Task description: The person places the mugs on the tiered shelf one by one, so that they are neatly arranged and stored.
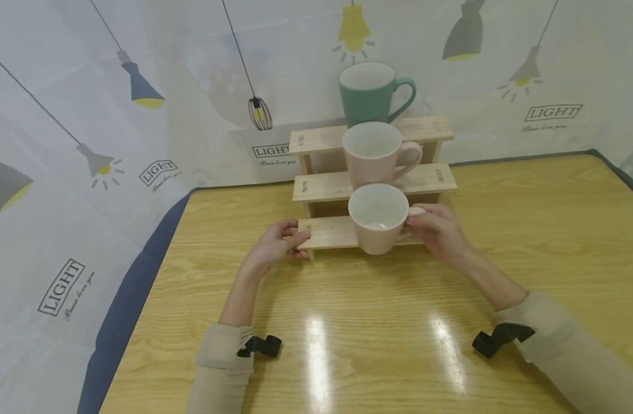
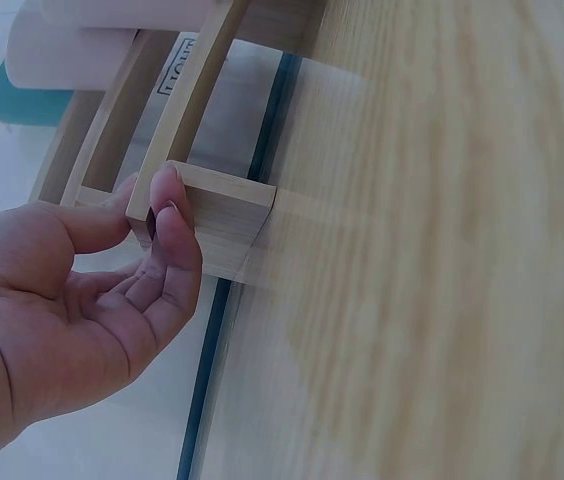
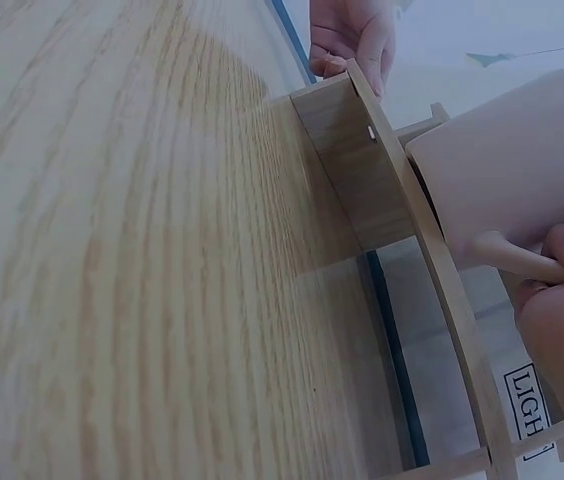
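A three-step wooden stand [image 1: 329,233] bears a mug at each level. My left hand [image 1: 272,246] pinches the left end of its lowest step, thumb on top and fingers beneath, as the left wrist view shows [image 2: 92,290]. With my right hand [image 1: 444,234] I grip the handle of the front pink mug [image 1: 376,238], upright at the lowest step. In the right wrist view this mug [image 3: 522,160] has a thin dark gap under part of its base. A second pink mug [image 1: 370,164] is on the middle step, and a green mug [image 1: 365,103] is on the top one.
The stand is on a wood-grain table [image 1: 378,322], close to its back edge. Behind hangs a pale cloth [image 1: 202,103] printed with lamps and lettering. Both sleeved wrists carry black camera mounts.
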`<action>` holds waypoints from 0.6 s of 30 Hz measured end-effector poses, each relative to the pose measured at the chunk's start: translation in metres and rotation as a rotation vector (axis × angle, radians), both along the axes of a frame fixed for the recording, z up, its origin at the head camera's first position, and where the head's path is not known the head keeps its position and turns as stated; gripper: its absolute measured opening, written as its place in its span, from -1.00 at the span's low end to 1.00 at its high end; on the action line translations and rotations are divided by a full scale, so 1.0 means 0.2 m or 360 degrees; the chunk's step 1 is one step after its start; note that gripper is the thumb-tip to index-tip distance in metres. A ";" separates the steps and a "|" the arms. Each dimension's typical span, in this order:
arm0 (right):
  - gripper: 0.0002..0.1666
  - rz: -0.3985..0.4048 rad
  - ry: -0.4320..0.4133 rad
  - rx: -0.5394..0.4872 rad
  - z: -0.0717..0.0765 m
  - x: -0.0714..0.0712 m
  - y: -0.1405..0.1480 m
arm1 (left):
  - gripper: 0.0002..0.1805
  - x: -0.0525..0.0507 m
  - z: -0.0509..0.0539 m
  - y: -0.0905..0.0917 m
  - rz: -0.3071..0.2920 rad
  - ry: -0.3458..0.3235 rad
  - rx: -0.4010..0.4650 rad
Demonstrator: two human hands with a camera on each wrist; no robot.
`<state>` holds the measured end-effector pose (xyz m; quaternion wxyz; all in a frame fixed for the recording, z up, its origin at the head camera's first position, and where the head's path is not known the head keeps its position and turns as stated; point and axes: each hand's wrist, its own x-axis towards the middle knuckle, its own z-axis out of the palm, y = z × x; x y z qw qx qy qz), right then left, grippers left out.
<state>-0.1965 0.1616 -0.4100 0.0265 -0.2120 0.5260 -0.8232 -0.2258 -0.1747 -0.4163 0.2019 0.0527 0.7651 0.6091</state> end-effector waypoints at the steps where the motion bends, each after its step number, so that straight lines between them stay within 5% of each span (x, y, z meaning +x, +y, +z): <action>1: -0.47 -0.0001 0.0000 -0.0001 0.00 0.00 0.00 | -0.26 0.00 0.00 0.00 -0.0001 -0.0001 0.0001; 18: -0.44 -0.0008 -0.0016 0.0011 0.00 -0.01 0.00 | -0.27 0.00 0.00 0.01 0.0009 -0.0017 0.0005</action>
